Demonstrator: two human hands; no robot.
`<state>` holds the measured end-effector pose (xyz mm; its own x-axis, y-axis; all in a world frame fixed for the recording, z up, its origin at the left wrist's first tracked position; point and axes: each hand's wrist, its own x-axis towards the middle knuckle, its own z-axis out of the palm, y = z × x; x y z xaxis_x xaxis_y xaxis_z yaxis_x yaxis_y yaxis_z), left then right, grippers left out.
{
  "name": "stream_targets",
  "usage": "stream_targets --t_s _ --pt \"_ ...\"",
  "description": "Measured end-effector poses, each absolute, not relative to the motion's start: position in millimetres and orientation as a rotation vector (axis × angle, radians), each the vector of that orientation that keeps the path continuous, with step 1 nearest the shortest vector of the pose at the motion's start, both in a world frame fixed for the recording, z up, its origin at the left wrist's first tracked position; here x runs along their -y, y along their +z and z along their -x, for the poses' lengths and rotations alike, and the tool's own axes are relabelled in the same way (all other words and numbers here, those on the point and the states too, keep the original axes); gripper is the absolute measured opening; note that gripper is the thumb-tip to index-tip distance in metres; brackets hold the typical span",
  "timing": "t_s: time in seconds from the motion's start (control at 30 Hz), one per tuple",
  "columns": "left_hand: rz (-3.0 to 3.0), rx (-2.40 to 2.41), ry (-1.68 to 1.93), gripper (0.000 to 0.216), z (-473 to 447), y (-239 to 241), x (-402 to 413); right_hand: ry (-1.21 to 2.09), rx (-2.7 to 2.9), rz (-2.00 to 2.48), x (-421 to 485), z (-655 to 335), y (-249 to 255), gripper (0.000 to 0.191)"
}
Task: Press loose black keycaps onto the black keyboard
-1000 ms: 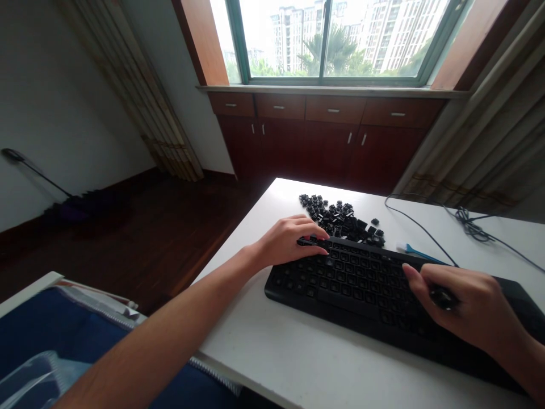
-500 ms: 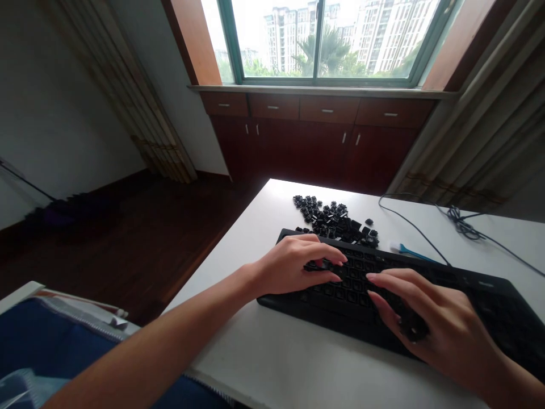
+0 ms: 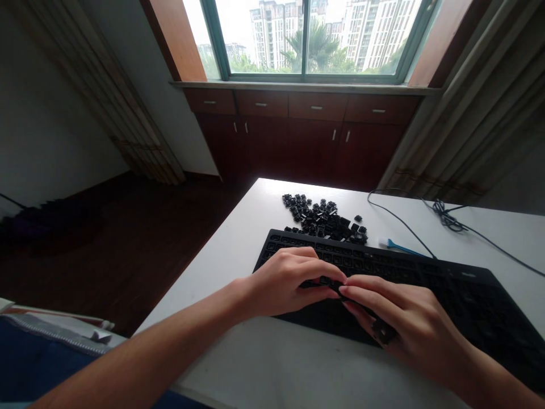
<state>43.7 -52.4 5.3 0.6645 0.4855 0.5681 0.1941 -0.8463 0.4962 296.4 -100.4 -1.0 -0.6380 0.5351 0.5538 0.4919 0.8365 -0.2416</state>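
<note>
Head view, seated at a white rectangular table (image 3: 272, 363).

Flat black plastic keyboard (image 3: 447, 289) lies across the table top, running from near the left edge out to the right, angled slightly. Its cable, a thin dark cord (image 3: 400, 224), loops off behind it toward the right, with a tangled bundle further along.

Left hand (image 3: 283, 284): palm down over the left half of the keyboard, fingers curled, tips pinched together on a small black keycap (image 3: 326, 280) (the piece itself is mostly covered; only a dark edge shows). Forearm crosses the near table edge.

Right hand (image 3: 404, 324): palm down just beside the left hand, index finger stretched so its tip meets the left fingertips at the same spot. Remaining fingers folded over a small dark object (image 3: 383, 332) under the palm; cannot tell what it is.

Behind the keyboard, touching its far edge: a loose heap of black plastic keycaps (image 3: 323, 218). Just right of the heap, a slim blue-handled brush with a white tip (image 3: 400, 247) lies flat, partly hidden by the keyboard's rear edge.

Beyond the table: dark red-brown wooden cabinet with drawers (image 3: 298, 133) under a green-framed window (image 3: 304, 37).
</note>
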Motion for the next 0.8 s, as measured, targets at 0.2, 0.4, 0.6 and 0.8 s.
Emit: stream_targets --t_s 0.2,0.4,0.6,0.8 --pt "-2.504 -0.521 0.973 0.021 -44.5 5.8 53.2 0.067 2.355 0.752 97.8 -292.3 -0.2 0.033" --pt "-2.538 -0.550 0.826 0.035 -26.3 23.3 44.3 0.045 2.364 0.822 92.1 -295.5 -1.9 0.036" --pt "-2.558 -1.323 0.808 0.035 15.6 24.8 93.4 -0.036 2.328 0.831 88.2 -301.9 -0.8 0.035" --pt "-2.721 -1.661 0.582 0.052 27.8 -4.0 160.9 -0.026 2.306 0.815 87.8 -302.6 -1.0 0.032"
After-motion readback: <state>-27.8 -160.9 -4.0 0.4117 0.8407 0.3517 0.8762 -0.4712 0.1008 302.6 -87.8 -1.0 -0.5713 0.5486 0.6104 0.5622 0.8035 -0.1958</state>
